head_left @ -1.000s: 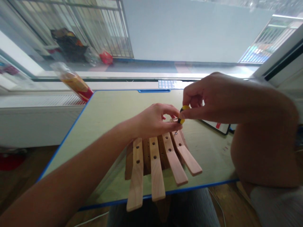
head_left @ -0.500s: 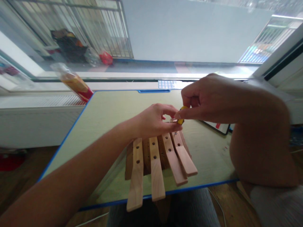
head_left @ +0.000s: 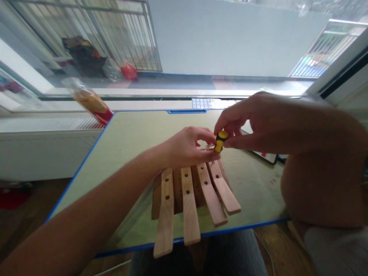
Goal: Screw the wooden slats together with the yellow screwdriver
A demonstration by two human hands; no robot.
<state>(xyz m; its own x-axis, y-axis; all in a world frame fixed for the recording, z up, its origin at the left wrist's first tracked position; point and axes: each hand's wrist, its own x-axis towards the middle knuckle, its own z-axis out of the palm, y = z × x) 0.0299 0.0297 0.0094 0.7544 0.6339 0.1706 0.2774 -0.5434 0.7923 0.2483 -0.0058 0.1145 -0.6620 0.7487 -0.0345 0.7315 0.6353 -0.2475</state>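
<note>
A stubby yellow-and-black screwdriver (head_left: pixel 220 142) stands over the far right end of a brown wooden board (head_left: pixel 178 197). My right hand (head_left: pixel 253 124) grips its handle between thumb and fingers. Curled around the screwdriver's lower end is my left hand (head_left: pixel 191 147), thumb on the near side and fingers on the far side. A small pale piece (head_left: pixel 210 147) shows between its fingers; what it is cannot be made out. Several pale wooden slats with dark screw heads lie across the board, among them the rightmost slat (head_left: pixel 227 193) and the leftmost slat (head_left: pixel 163 230). The screwdriver's tip is hidden.
The board rests on a light table (head_left: pixel 129 134) with a blue edge, and the slats reach towards or past its near side. A tablet-like device (head_left: pixel 268 157) lies behind my right wrist. A bottle (head_left: pixel 93 101) leans at the far left, by the window sill.
My right hand has turned and its fingers have shifted on the screwdriver, so that more of the yellow handle shows. My left hand and the slats stay almost in place.
</note>
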